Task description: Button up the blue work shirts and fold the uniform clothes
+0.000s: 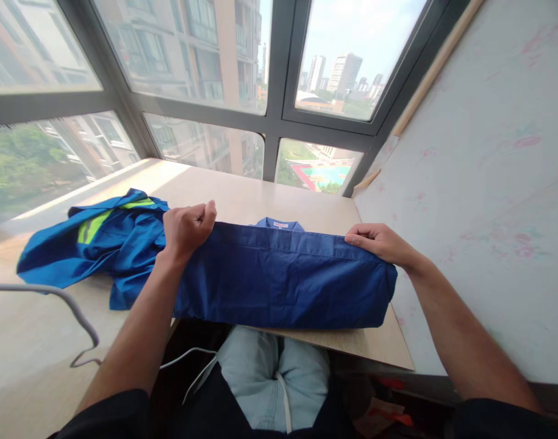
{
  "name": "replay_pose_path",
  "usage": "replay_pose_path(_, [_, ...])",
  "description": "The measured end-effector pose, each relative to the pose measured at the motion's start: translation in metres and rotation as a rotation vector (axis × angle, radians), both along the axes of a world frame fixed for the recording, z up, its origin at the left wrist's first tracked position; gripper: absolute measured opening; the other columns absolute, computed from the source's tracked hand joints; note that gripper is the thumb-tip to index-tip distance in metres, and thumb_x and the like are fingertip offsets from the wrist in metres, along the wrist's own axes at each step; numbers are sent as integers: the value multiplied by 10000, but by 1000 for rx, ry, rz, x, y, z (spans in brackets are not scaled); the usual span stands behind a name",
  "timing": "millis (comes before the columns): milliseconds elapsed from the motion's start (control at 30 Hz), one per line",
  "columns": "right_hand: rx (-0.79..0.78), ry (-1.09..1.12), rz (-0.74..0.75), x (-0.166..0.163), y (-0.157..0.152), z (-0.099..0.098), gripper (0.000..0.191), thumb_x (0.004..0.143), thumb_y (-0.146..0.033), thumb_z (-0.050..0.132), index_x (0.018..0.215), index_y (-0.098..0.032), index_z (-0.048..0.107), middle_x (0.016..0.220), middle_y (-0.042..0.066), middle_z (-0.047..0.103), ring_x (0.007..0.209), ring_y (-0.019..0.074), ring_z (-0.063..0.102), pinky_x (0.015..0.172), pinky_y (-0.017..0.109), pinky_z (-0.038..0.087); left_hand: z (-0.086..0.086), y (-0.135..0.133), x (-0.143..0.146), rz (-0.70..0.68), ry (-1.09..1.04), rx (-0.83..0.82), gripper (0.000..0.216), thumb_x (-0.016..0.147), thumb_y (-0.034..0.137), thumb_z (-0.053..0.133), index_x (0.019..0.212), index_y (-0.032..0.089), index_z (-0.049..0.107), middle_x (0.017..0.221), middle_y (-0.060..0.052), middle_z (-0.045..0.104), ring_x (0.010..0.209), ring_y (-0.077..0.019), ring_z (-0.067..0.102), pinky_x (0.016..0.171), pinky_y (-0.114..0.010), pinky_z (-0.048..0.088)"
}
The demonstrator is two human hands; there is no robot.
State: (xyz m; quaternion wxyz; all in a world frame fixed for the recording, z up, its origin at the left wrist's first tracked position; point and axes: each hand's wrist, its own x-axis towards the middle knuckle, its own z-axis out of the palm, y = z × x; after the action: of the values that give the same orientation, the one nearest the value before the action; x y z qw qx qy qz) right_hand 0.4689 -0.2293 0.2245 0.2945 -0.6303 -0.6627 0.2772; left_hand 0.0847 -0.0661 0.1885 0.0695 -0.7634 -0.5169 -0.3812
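A dark blue work shirt (279,280) lies folded across the wooden table (242,198), its collar showing at the far edge. My left hand (187,228) is closed in a pinch on the fold's top left corner. My right hand (377,241) pinches the top right corner of the same fold. Both forearms reach forward from the bottom of the view.
A second, brighter blue garment with yellow-green reflective stripes (100,241) lies crumpled to the left. A grey wire hanger (72,311) and a white cable (187,353) are at the near left. A large window (269,91) stands behind the table; a pale wall (489,183) runs along the right.
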Motion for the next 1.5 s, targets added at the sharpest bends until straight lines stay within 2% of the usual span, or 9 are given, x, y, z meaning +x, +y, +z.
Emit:
replay_pose_path(67, [-8,16,-18,9,12,-12,484,811,-646,621,769,-171,706,738,37,671,696,178,593,623,274,441,-9,23,19,16,117,-48,536,928,434,378,513,177,599,505,-55,571,555,-164,555,562,-287,269])
replay_pose_path(200, [-44,-40,-37,30,35,-41,494,814,-643,601,772,-163,711,778,51,691,751,203,607,670,297,446,-30,61,52,-114,318,-185,545,937,455,345,594,187,672,610,-85,673,640,-205,625,585,-300,296])
replay_pose_path(433, [-92,-53,-60,61,77,-84,486,793,-635,601,753,-163,710,780,40,704,763,204,623,712,302,446,-57,111,78,-247,511,-361,567,939,498,303,722,223,749,769,-91,749,775,-240,684,622,-301,373])
replay_pose_path(600, [-99,24,-101,80,114,-96,496,753,-649,631,758,-158,701,750,36,695,725,188,609,693,290,441,-60,146,91,-216,551,-358,576,931,497,298,793,204,774,852,-129,758,852,-284,699,673,-324,425])
replay_pose_path(800, [-82,-164,-134,102,159,-123,525,737,-687,585,664,-172,656,635,11,624,645,163,548,624,273,386,-72,180,117,-146,559,-414,602,937,478,268,907,177,789,970,-169,749,932,-321,696,740,-360,468])
replay_pose_path(1033, [-96,-339,-141,116,179,-173,617,743,-779,454,584,-192,559,620,18,592,631,162,522,603,273,348,-121,202,137,-154,569,-503,575,933,449,290,925,167,790,999,-181,746,939,-321,699,744,-360,480])
replay_pose_path(1167, [-106,-360,-140,121,177,-190,612,792,-764,395,573,-205,511,621,12,583,629,156,505,601,270,332,-143,208,135,-154,556,-557,592,937,458,266,929,177,787,1016,-172,745,935,-318,697,732,-360,482])
replay_pose_path(1367, [-101,-415,-174,131,170,-199,582,857,-695,370,546,-211,456,633,17,585,645,157,506,616,273,315,-152,212,131,-140,525,-585,569,942,466,271,957,186,766,1020,-159,739,948,-319,680,762,-378,480])
replay_pose_path(1500, [-88,-466,-278,125,166,-207,525,911,-605,377,587,-212,507,683,35,629,682,174,534,610,274,294,-151,206,138,-63,495,-536,450,921,297,325,1071,113,707,1133,-220,680,1074,-357,613,849,-456,455])
